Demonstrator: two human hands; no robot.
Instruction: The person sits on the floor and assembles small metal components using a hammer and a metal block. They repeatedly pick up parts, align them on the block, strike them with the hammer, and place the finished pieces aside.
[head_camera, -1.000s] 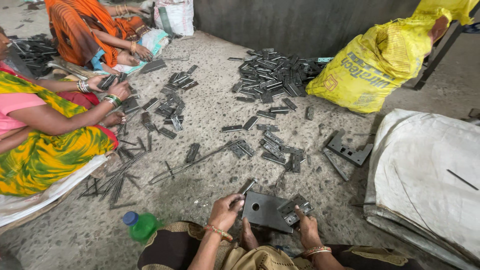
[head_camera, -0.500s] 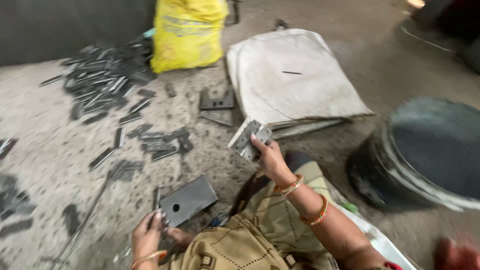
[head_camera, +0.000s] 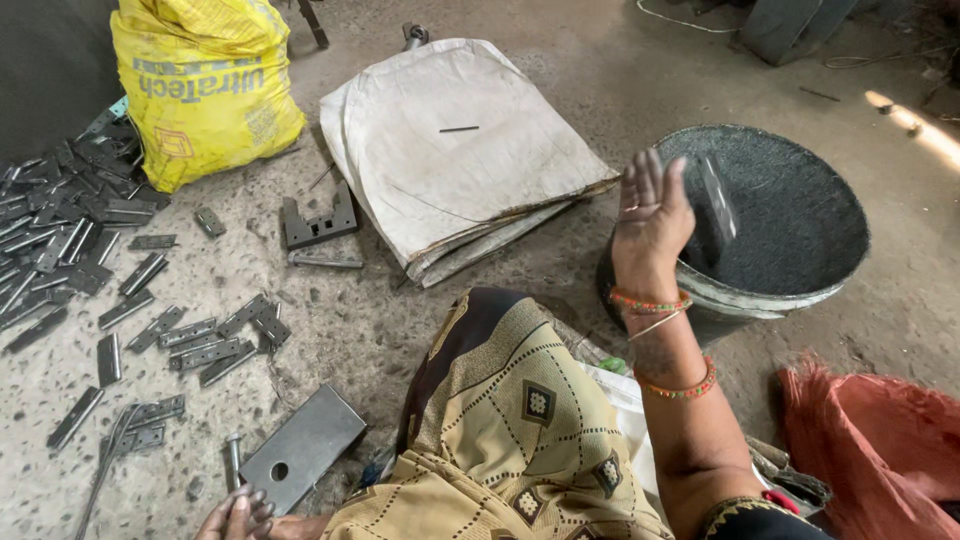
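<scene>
right now the right hand (head_camera: 652, 215) is raised at about 2 o'clock from the person's lap, palm out, fingers spread open and holding nothing. a blurred metal hinge piece (head_camera: 716, 200) is in mid-air just beside the fingertips, over the mouth of the dark round tub (head_camera: 800, 225); cannot tell if it's touching the hand. the tub sits on the floor at 3 o'clock from the knee.

left hand (head_camera: 235, 515) is at the bottom edge, about 7 o'clock, mostly cut off; fingers look curled against the near end of a flat grey steel plate (head_camera: 300, 450) with a round hole. can't tell if it's a real grip or just resting. a short bolt (head_camera: 233, 458) lies just beside the plate at 9 o'clock.

loose hinges (head_camera: 205, 345) are scattered on the concrete floor (head_camera: 400, 330) at 10 o'clock, with a bigger heap (head_camera: 60, 215) further out at the left edge. a yellow sack (head_camera: 205, 85) stands at 11 o'clock, folded white sacks (head_camera: 450, 150) at 12, with a notched metal block (head_camera: 320, 222) beside them. red cloth (head_camera: 880, 445) at 4 o'clock.
</scene>
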